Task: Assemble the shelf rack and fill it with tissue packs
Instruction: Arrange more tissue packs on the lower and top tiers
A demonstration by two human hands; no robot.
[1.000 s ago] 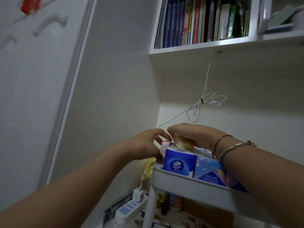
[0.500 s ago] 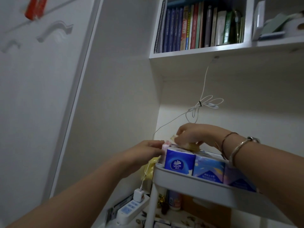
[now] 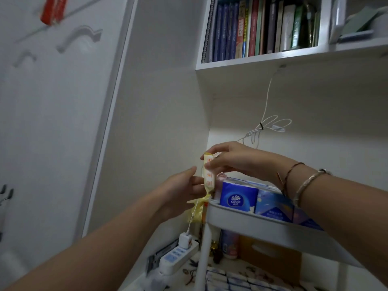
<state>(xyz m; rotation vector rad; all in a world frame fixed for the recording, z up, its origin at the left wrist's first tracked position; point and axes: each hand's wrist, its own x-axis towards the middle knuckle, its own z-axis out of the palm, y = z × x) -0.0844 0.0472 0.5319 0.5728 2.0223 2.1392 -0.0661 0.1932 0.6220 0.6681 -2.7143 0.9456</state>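
Your right hand (image 3: 235, 159) pinches the yellow tissue pack (image 3: 209, 172) upright, just left of the top tray (image 3: 252, 224). Your left hand (image 3: 182, 190) touches it with relaxed fingers. Turn it flat, then push it beside the blue packs (image 3: 239, 196).

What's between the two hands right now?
In the head view, a yellow-wrapped tissue pack stands upright between them: the right hand pinches it, the left hand touches its side.

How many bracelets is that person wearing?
2, both on the right wrist: a thin cord bracelet nearer the hand and a silver bangle just behind it. The left wrist shows none, though its underside is hidden.
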